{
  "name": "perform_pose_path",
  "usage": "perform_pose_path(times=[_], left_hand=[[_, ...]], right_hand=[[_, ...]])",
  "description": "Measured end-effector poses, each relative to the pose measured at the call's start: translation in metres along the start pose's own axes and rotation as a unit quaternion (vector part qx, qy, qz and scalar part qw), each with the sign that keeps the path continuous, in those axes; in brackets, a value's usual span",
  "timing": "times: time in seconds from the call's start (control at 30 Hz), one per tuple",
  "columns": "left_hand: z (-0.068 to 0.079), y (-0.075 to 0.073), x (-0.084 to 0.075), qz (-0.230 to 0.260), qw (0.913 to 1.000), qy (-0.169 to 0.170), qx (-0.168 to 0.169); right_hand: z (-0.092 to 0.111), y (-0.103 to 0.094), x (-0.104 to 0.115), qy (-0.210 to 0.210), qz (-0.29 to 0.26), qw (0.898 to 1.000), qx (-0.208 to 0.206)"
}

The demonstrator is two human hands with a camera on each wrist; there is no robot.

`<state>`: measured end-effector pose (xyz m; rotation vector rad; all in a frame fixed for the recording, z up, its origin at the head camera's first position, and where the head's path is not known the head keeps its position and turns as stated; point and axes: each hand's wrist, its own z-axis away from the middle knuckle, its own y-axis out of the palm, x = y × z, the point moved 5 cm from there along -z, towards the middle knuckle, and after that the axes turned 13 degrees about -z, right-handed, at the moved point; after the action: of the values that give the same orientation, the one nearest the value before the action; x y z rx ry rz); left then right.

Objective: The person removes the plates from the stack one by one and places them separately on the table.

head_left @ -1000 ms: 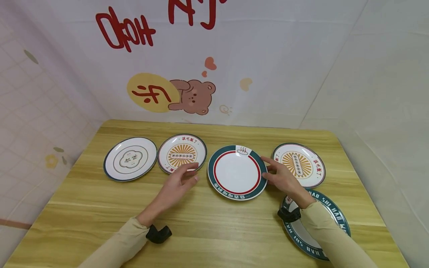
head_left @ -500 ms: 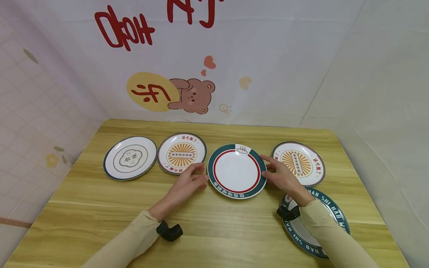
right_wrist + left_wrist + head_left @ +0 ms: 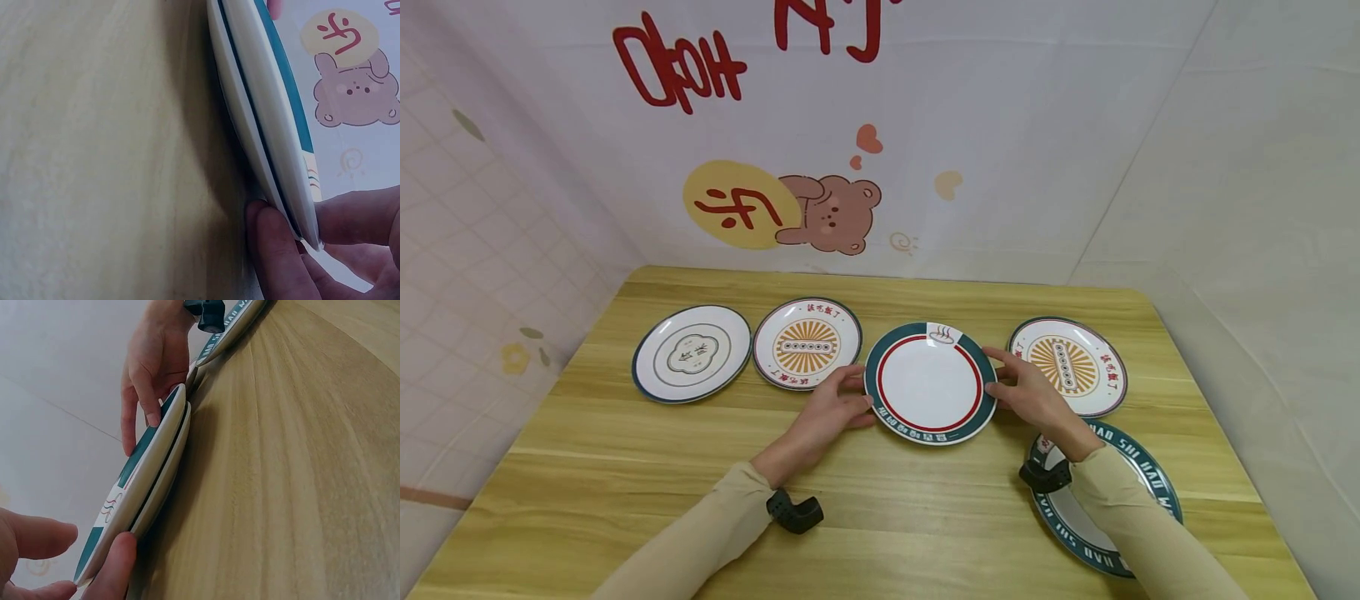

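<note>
A white plate with a green rim and red ring [image 3: 931,383] lies mid-table in the head view. Both wrist views show a second plate [image 3: 165,478] stacked beneath it, its face hidden. My left hand [image 3: 826,417] has the plate's left rim between its thumb and fingers, with one finger [image 3: 115,565] by the underside. My right hand [image 3: 1030,397] pinches the opposite edge. In the right wrist view, its fingers [image 3: 275,240] lie below the stack and another digit presses the upper rim.
At the back left are a blue-edged white plate [image 3: 692,354] and a sunburst plate [image 3: 807,367]. Another sunburst plate [image 3: 1093,358] lies at right. Under my right forearm is a large green-rimmed plate [image 3: 1138,458]. A printed curtain [image 3: 1000,125] stands behind the wooden table [image 3: 880,533].
My left hand has moved right, from beside the left sunburst plate to the green-rimmed plate's left rim. The right hand stays at the right rim, and the plates have not visibly moved.
</note>
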<state>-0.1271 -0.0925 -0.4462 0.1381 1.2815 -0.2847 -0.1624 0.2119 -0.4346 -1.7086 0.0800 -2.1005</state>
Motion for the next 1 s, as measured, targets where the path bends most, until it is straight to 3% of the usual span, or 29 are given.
perform_pose_path(times=[0.73, 1.0], left_hand=[[-0.0041, -0.0026, 0.0034, -0.032, 0.9994, 0.006, -0.008], [-0.0029, -0.0063, 0.0052, -0.027, 0.9989, -0.009, -0.038]], right_hand=[[-0.0035, -0.001, -0.0025, 0.018, -0.094, 0.995, 0.02], [-0.0002, 0.0007, -0.0018, 0.026, -0.08, 0.996, 0.014]])
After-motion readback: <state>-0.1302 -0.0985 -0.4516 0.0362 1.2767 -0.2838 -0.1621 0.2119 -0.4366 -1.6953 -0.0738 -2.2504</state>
